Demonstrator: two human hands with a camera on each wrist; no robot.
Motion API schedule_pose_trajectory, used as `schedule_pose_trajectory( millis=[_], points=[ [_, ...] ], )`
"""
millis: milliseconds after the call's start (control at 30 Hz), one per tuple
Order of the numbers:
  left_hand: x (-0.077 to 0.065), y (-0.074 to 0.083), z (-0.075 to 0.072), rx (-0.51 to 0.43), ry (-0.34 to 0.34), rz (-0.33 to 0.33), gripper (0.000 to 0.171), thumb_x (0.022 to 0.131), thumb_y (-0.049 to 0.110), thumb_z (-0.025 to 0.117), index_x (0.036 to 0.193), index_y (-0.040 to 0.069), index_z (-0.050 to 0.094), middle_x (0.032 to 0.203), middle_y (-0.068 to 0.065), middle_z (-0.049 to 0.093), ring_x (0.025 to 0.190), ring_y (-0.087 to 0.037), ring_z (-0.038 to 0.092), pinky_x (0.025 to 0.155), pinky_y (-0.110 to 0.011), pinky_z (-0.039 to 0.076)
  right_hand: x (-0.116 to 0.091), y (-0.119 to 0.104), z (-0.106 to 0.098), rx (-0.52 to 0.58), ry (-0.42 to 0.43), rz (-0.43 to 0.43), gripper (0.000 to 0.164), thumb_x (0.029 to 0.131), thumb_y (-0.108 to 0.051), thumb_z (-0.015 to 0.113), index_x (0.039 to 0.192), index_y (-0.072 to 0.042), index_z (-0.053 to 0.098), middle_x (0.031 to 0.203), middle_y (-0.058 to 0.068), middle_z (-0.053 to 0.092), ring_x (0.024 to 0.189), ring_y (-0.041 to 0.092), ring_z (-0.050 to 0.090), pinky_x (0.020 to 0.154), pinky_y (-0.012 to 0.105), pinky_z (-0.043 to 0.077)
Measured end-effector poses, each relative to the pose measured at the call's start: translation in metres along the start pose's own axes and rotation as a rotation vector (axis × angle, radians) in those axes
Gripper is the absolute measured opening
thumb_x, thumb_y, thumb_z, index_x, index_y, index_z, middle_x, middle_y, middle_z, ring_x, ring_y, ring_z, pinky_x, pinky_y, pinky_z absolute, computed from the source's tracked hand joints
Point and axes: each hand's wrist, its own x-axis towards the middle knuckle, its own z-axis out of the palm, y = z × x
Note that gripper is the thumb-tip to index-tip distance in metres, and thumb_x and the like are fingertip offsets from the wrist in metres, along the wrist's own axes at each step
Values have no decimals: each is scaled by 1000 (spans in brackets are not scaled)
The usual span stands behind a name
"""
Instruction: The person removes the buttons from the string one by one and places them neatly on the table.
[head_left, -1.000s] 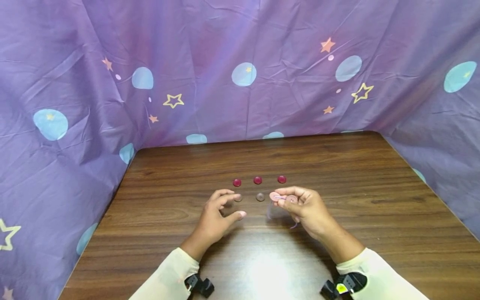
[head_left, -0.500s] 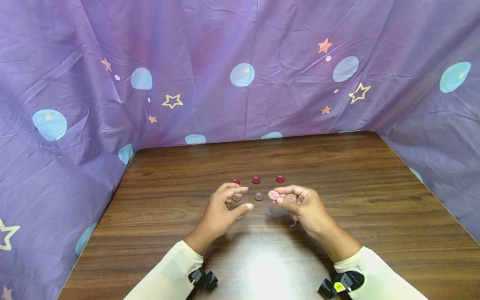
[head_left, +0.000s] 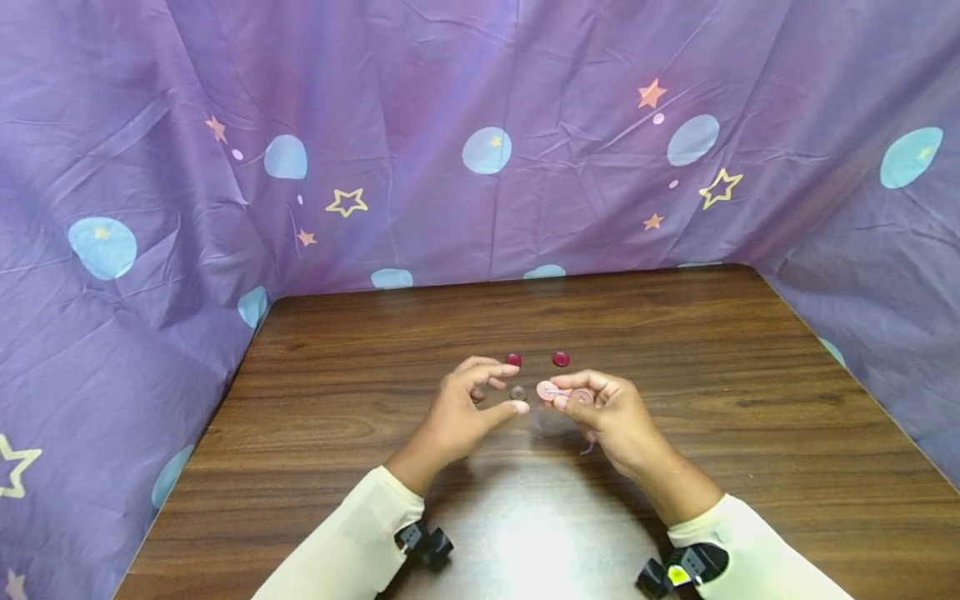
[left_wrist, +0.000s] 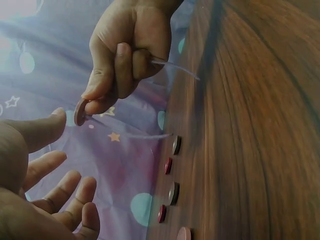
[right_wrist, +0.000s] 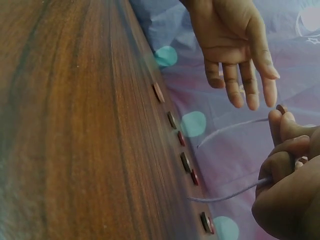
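Note:
My right hand (head_left: 611,417) pinches a pink button (head_left: 547,390) between thumb and index fingertip, with a lilac string running through it. A second pink button (head_left: 582,397) shows along the same fingers. One string end (head_left: 587,448) hangs under the palm; another length of string (left_wrist: 145,136) dangles from the button in the left wrist view. My left hand (head_left: 467,408) hovers to the left, fingers spread and thumb apart, holding nothing. In the left wrist view its thumb tip is close beside the pinched button. Below lie brown buttons (head_left: 518,392) and red buttons (head_left: 561,358).
Another pink button (right_wrist: 158,93) lies on the wooden table (head_left: 337,500), hidden by my left hand in the head view. A brown button (head_left: 477,395) shows between the left fingers. A purple patterned curtain (head_left: 420,100) surrounds the table's back and sides.
My left hand has moved right and slightly up, toward the pinched button, and now covers the leftmost red button. The right hand stays nearly still, holding the pink buttons and string.

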Motion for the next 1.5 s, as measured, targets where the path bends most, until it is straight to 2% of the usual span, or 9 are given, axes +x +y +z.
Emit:
schedule_pose_trajectory(
  millis=[167, 300, 500, 733, 833, 967, 1067, 1167, 1500],
  points=[
    [4, 3, 6, -4, -38, -11, 45, 87, 12, 91, 130, 6, 77, 136, -14, 71, 114, -35, 73, 102, -60, 58, 0, 0, -1, -1, 3, -13, 20, 101, 5, 70, 113, -7, 79, 105, -10, 85, 72, -3, 68, 44, 18, 35],
    [5, 5, 11, -6, -52, -3, 45, 88, 13, 91, 130, 7, 78, 137, -13, 71, 112, -33, 73, 102, -59, 58, 0, 0, 0, -24, 29, 2, 21, 99, 4, 72, 108, -13, 81, 102, -12, 85, 61, -1, 54, 45, 18, 36],
    [6, 1, 19, -36, -65, 8, 44, 89, 14, 90, 130, 3, 76, 135, -15, 70, 117, -41, 70, 105, -61, 57, -1, -2, 0, -54, 68, 31, 29, 98, 2, 75, 98, -26, 82, 91, -13, 82, 54, 0, 44, 46, 18, 35],
    [5, -3, 23, -35, -66, 20, 45, 89, 15, 91, 130, 5, 77, 137, -14, 71, 117, -40, 72, 104, -61, 58, -3, -2, -1, -49, 60, 10, 32, 98, 4, 74, 98, -27, 83, 86, -13, 79, 52, 0, 43, 45, 18, 35],
    [3, -3, 23, -28, -60, 28, 45, 89, 15, 91, 130, 6, 77, 136, -13, 71, 117, -39, 72, 103, -60, 58, -3, -1, 0, -41, 66, -4, 32, 96, 5, 74, 99, -26, 84, 78, -12, 74, 52, 0, 43, 44, 18, 35],
    [2, -4, 24, -25, -50, 34, 45, 88, 15, 91, 130, 5, 77, 136, -13, 72, 116, -38, 73, 102, -59, 59, -3, 0, 0, -36, 57, -1, 32, 96, 5, 75, 99, -26, 85, 79, -13, 74, 53, 1, 44, 46, 17, 36],
    [1, -5, 25, -19, -49, 36, 45, 89, 14, 90, 130, 4, 77, 136, -13, 72, 115, -36, 73, 101, -58, 59, -3, 1, 1, -31, 47, 2, 34, 96, 6, 74, 98, -26, 84, 89, -14, 81, 54, 0, 44, 46, 17, 36],
    [0, -6, 25, -5, -43, 42, 44, 90, 14, 90, 130, 4, 77, 135, -14, 72, 114, -34, 74, 100, -56, 60, -4, 1, 1, -24, 42, 3, 35, 96, 7, 74, 98, -27, 85, 91, -14, 82, 55, 0, 45, 46, 17, 36],
    [1, -8, 27, -3, -44, 83, 38, 91, 15, 88, 126, 5, 79, 132, -12, 72, 116, -35, 72, 98, -54, 60, -3, 2, 1, -28, 32, 4, 35, 95, 8, 73, 99, -25, 85, 89, -13, 81, 53, 0, 43, 45, 17, 35]
  ],
)
